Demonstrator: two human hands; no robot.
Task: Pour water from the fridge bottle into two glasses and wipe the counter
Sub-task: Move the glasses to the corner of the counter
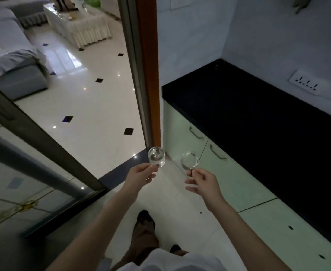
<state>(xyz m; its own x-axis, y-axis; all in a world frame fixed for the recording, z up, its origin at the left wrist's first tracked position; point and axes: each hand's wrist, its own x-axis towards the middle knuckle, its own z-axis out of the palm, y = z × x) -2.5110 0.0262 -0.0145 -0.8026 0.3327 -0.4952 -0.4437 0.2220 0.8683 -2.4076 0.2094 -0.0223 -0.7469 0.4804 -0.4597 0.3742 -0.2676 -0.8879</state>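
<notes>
I hold two clear drinking glasses out in front of me above the floor. My left hand (141, 174) grips the left glass (156, 156) by its lower part, and the glass shows its round mouth toward me. My right hand (201, 181) pinches the right glass (189, 160) at its base with thumb and fingers. Both glasses hang in the air just left of the black counter (258, 118), which runs along the right wall. No bottle and no cloth are in view.
Pale green cabinet doors with metal handles (196, 133) sit under the counter. A wall socket (308, 85) is above it. An orange door frame (147, 71) stands ahead; a sliding glass door (29, 173) is at left. Beyond lies a tiled living room with a sofa (10, 55).
</notes>
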